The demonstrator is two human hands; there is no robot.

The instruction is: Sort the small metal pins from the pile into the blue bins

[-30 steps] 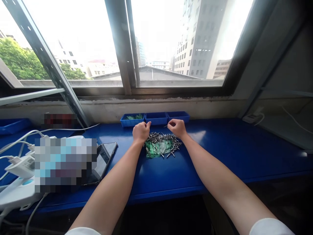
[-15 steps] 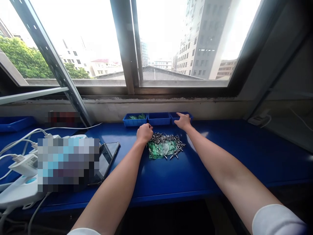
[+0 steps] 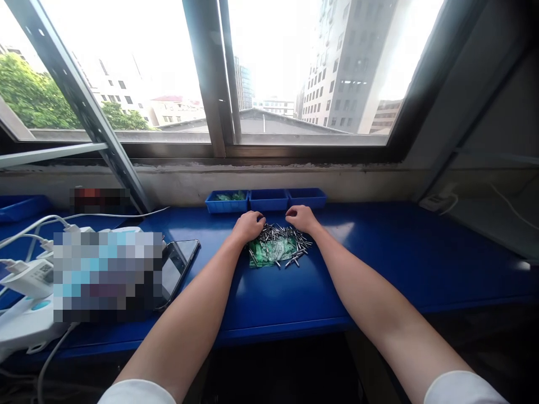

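Note:
A pile of small, shiny metal pin-like pieces (image 3: 275, 231) lies on a green plastic bag (image 3: 269, 255) on the blue table. My left hand (image 3: 250, 226) is at the pile's back left edge, its fingers curled together; whatever they hold is too small to name. At the back right edge of the pile is my right hand (image 3: 301, 219), its thumb and fingers bent in toward each other. Anything between those fingertips cannot be made out. Behind both hands stand a left blue bin (image 3: 227, 208) with green plastic inside, a middle blue bin (image 3: 269, 202) and a right blue bin (image 3: 307, 198).
To the left lie a phone (image 3: 179, 269), a white power strip (image 3: 25, 325) with plugs and cables, and a blurred-out object (image 3: 109, 275). A metal shelf post (image 3: 105, 129) rises there. The table (image 3: 400, 252) runs along a wall below the window.
My right hand has come back from over the right bin to the pile, its extended fingers now bent. My left hand stays by the pile. The whole view has shifted slightly.

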